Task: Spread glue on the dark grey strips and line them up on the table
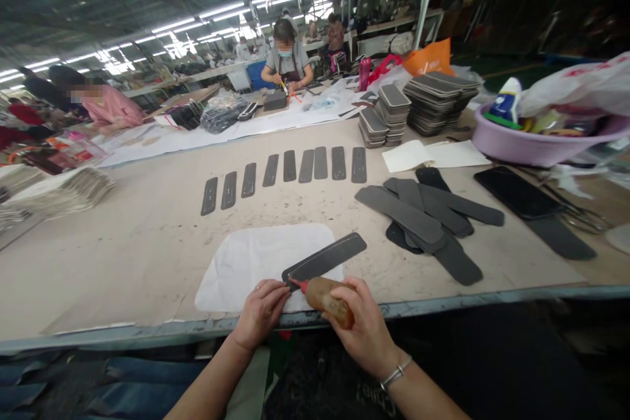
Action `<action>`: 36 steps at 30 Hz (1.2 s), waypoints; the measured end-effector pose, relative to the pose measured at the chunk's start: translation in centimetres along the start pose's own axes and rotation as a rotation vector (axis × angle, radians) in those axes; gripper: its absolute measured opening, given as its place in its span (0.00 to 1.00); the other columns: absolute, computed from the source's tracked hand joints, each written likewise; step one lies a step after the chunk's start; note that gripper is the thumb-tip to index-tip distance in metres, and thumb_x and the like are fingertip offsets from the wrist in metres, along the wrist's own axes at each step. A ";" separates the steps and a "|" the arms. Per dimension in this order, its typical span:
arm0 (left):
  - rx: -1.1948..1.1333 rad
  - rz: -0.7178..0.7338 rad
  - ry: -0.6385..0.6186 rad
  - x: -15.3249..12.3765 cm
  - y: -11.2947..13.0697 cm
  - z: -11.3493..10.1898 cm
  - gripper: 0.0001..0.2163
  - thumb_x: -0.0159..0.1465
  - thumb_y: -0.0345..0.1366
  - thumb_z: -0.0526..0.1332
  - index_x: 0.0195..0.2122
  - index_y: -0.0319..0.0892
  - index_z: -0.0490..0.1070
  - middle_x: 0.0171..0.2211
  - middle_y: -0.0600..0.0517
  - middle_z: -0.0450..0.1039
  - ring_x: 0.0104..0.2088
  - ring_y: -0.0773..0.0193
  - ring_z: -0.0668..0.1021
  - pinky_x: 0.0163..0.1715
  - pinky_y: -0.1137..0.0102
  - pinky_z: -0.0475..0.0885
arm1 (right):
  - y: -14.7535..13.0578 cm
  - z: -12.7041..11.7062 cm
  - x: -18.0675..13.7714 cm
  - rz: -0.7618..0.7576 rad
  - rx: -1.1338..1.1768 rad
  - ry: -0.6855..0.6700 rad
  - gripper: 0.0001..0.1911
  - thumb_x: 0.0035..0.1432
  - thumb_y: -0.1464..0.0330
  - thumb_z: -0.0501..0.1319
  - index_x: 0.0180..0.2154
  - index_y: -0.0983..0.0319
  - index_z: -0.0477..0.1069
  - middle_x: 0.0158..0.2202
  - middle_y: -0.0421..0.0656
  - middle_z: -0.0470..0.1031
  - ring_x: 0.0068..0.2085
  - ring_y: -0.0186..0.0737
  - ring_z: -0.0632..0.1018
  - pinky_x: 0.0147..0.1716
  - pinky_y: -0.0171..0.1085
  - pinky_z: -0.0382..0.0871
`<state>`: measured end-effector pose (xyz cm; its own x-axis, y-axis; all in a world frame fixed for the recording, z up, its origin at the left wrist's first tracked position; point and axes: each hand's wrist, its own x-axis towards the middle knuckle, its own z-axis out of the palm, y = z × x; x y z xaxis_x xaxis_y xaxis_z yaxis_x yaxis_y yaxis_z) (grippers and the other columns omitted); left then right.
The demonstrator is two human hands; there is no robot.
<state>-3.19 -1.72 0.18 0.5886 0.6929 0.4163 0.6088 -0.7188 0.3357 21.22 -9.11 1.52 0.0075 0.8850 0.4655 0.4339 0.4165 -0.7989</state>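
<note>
My right hand (pixel 361 331) is wrapped round a brownish glue bottle (pixel 327 298) whose red nozzle touches the near end of a long dark strip (pixel 327 257). The strip lies slantwise on a white sheet (pixel 246 262) at the table's near edge. My left hand (pixel 260 312) has its fingers curled and presses on the strip's near end beside the nozzle. A loose pile of similar dark strips (pixel 423 220) lies to the right.
A row of several dark strips (pixel 290 170) lies across the middle of the table. Stacks of pieces (pixel 423 105) stand behind, with a purple basin (pixel 536 144), papers (pixel 433 156) and a phone (pixel 514 191) at right. People work at the far tables.
</note>
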 end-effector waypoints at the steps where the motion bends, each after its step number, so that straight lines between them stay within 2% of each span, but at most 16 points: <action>1: -0.002 -0.001 0.001 0.0 0.0 0.0 0.07 0.64 0.30 0.57 0.40 0.41 0.73 0.38 0.47 0.73 0.39 0.63 0.74 0.40 0.68 0.74 | -0.1 -0.1 -0.2 0.007 -0.006 -0.007 0.17 0.56 0.72 0.61 0.47 0.58 0.62 0.47 0.48 0.60 0.46 0.43 0.69 0.47 0.45 0.69; 10: 0.004 0.010 0.003 -0.2 -0.4 0.3 0.07 0.64 0.30 0.58 0.41 0.42 0.73 0.38 0.48 0.73 0.39 0.63 0.74 0.41 0.67 0.74 | 0.5 -3.1 -1.3 0.060 -0.149 0.049 0.14 0.57 0.70 0.61 0.46 0.58 0.64 0.47 0.48 0.61 0.44 0.43 0.71 0.43 0.41 0.72; 21: -0.002 0.037 -0.003 -0.1 -0.6 0.3 0.08 0.63 0.28 0.59 0.42 0.42 0.72 0.39 0.48 0.72 0.41 0.62 0.74 0.42 0.67 0.73 | 4.0 -7.9 -1.5 0.082 -0.516 0.287 0.16 0.56 0.67 0.61 0.47 0.59 0.65 0.48 0.50 0.61 0.46 0.47 0.71 0.42 0.47 0.74; 23: 0.009 0.045 0.000 -0.1 -0.7 0.3 0.07 0.63 0.29 0.58 0.42 0.42 0.72 0.39 0.48 0.72 0.41 0.62 0.74 0.42 0.66 0.73 | 4.1 -7.9 -1.3 0.074 -0.534 0.308 0.16 0.56 0.68 0.60 0.47 0.59 0.65 0.48 0.50 0.61 0.46 0.48 0.71 0.43 0.47 0.73; 26: 0.021 0.049 0.005 0.0 -0.7 0.3 0.07 0.64 0.31 0.58 0.42 0.42 0.73 0.38 0.47 0.73 0.40 0.62 0.75 0.41 0.66 0.74 | 3.4 -6.8 -1.1 0.015 -0.417 0.316 0.17 0.56 0.70 0.60 0.48 0.59 0.64 0.48 0.50 0.61 0.47 0.47 0.70 0.44 0.47 0.73; 28: 0.021 0.048 0.009 0.0 -0.7 0.4 0.07 0.64 0.31 0.57 0.42 0.42 0.73 0.38 0.47 0.73 0.39 0.62 0.75 0.40 0.66 0.74 | 2.4 -5.5 -1.0 -0.003 -0.295 0.264 0.16 0.56 0.71 0.60 0.47 0.59 0.64 0.49 0.50 0.60 0.47 0.45 0.70 0.44 0.45 0.72; 31: 0.014 0.044 0.004 -0.1 -0.9 0.4 0.07 0.64 0.31 0.58 0.42 0.43 0.73 0.38 0.47 0.73 0.39 0.61 0.75 0.40 0.66 0.75 | 1.1 -3.6 -1.0 0.009 -0.199 0.110 0.15 0.56 0.73 0.60 0.46 0.57 0.65 0.49 0.49 0.60 0.47 0.44 0.70 0.44 0.43 0.73; 33: 0.007 0.036 -0.003 -0.2 -1.0 0.5 0.07 0.64 0.31 0.58 0.42 0.43 0.73 0.38 0.47 0.73 0.39 0.61 0.75 0.40 0.65 0.74 | 0.7 -3.0 -1.0 0.010 -0.208 0.052 0.15 0.55 0.74 0.59 0.45 0.56 0.66 0.49 0.48 0.60 0.47 0.45 0.70 0.42 0.43 0.73; 36: -0.003 0.021 -0.013 -0.4 -1.1 0.6 0.08 0.63 0.30 0.58 0.43 0.43 0.72 0.39 0.48 0.72 0.40 0.61 0.74 0.41 0.65 0.74 | 1.4 -3.8 -1.0 0.026 -0.291 0.090 0.16 0.55 0.75 0.58 0.46 0.56 0.65 0.50 0.49 0.59 0.46 0.46 0.70 0.41 0.45 0.73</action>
<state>-3.76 -1.16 -0.83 0.6077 0.6786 0.4125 0.5948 -0.7331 0.3299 25.23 -10.17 1.41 0.0960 0.8674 0.4882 0.6726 0.3051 -0.6742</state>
